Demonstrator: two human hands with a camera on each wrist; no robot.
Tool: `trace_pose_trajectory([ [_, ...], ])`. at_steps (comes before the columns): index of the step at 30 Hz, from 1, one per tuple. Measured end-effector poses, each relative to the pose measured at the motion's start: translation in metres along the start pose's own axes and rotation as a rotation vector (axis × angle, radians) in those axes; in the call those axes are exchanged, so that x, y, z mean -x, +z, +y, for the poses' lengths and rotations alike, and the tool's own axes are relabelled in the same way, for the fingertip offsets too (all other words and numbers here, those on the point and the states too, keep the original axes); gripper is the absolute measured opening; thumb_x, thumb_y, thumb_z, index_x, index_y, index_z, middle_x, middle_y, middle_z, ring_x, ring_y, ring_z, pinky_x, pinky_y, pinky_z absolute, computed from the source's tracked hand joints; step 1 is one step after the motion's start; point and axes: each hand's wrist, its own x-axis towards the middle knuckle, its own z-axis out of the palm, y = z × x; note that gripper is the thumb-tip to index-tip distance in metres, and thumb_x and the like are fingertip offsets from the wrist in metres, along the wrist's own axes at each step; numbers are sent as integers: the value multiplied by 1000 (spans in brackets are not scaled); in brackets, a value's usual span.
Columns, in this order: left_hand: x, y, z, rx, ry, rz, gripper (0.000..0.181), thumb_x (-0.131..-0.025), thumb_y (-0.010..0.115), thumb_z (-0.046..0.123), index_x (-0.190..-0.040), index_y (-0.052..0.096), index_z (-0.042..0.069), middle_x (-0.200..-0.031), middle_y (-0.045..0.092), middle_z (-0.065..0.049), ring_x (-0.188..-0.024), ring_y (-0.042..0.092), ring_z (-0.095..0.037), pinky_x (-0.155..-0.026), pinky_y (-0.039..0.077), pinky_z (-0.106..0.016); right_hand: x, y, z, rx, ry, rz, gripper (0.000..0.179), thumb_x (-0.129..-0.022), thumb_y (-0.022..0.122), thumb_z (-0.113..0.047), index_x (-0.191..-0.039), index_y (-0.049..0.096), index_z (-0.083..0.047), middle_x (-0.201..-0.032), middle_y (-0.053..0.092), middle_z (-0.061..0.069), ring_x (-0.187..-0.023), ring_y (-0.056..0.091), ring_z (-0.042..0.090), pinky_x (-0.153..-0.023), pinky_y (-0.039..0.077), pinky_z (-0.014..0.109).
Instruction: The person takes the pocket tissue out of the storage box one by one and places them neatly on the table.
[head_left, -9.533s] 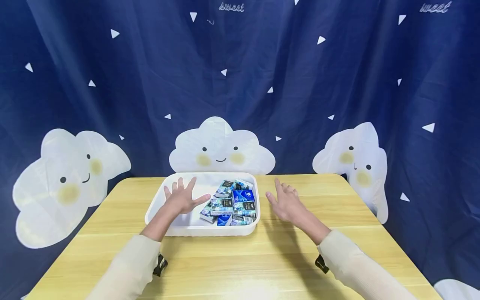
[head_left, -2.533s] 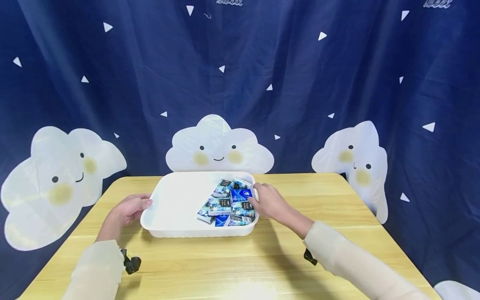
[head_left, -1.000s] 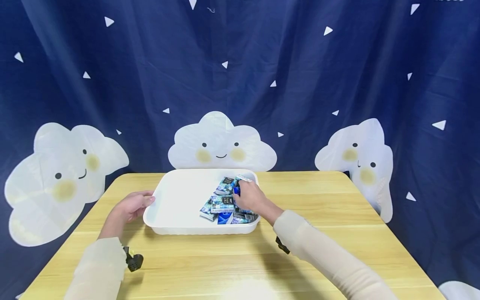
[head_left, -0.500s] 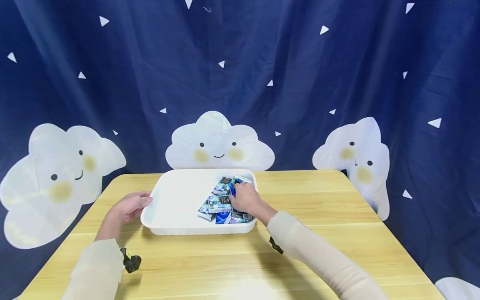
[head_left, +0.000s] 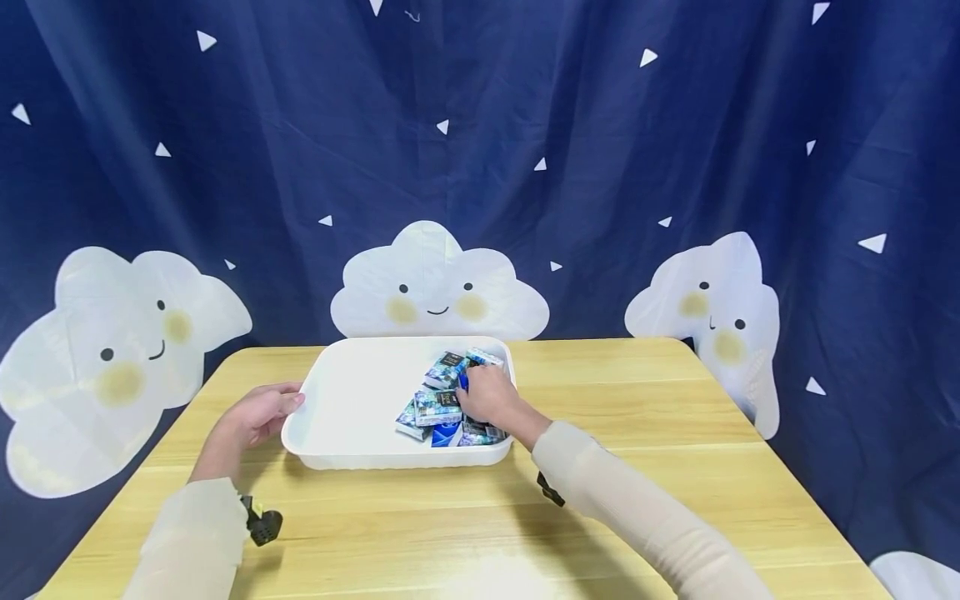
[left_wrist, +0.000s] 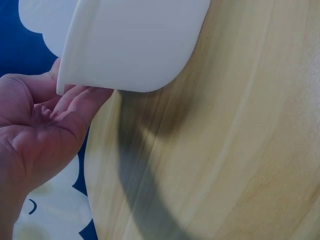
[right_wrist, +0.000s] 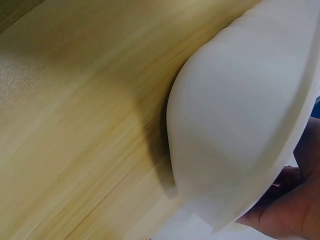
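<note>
A white plastic tray holds a heap of small tissue packs at its right end, some with patterned blue-green wrappers and black labels. My left hand grips the tray's left rim; in the left wrist view the fingers reach under the tray wall. Inside the right end, my right hand has its fingers curled over a plain blue tissue pack, mostly covered by the hand. In the right wrist view, the tray wall hides much of the right hand.
The tray stands on a light wooden table, near its far edge. Behind hangs a dark blue curtain with smiling cloud prints. Each wrist carries a black camera, the left one close over the table.
My left hand went from above the tray to its left rim. My right hand moved from the tray's right rim onto the blue tissue pack. Over the last half second, little differs.
</note>
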Motion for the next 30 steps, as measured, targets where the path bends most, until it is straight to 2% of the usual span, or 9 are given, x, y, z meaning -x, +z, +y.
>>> trace_pose_trajectory([
  [4,1,1,0,0,5,-6,60,-109,43,15,-156,18,-12,-135,60,-17,-97,64,-4,-86,60,-25,1,1,2,-78,9,12,30,-99,63,-24,-75,61,-7,-66,56,4,-55,49,13,-53,47,27],
  [7,0,1,-1,-7,6,-11,60,-109,43,15,-156,18,-12,-136,59,-18,-98,64,-5,-86,60,-25,1,2,4,-154,29,8,39,-97,64,-21,-62,48,-14,-55,43,-2,-45,42,10,-44,41,23],
  [9,0,2,-1,-2,5,-9,59,-109,43,14,-156,18,-12,-137,58,-20,-98,64,-5,-86,60,-25,1,2,6,-179,39,7,41,-96,65,-20,-61,44,-16,-53,39,-4,-43,40,9,-42,38,22],
  [13,-1,2,-1,7,9,-14,60,-108,44,14,-156,18,-13,-136,59,-19,-98,65,-6,-87,60,-26,0,0,7,-188,50,2,36,-94,65,-18,-63,47,-14,-52,42,-4,-42,40,8,-41,37,20],
  [17,-1,2,-2,16,11,-16,60,-108,44,14,-156,18,-12,-130,63,-13,-97,65,-5,-87,60,-26,-2,-7,6,-174,49,-2,31,-94,64,-20,-67,53,-12,-56,47,-1,-45,44,9,-42,39,21],
  [25,-1,-1,-3,28,4,-20,62,-108,45,15,-157,17,-11,-119,66,-1,-96,65,-3,-87,60,-25,-2,-32,4,-155,11,44,43,-96,62,-23,-59,41,-15,-58,39,-1,-48,38,11,-46,34,23],
  [30,0,-2,1,10,-9,-10,62,-108,46,16,-157,18,-10,-126,64,-7,-96,64,-3,-87,60,-25,-2,-51,8,-190,25,52,33,-97,62,-26,-69,51,-11,-60,45,0,-49,44,11,-46,36,22],
])
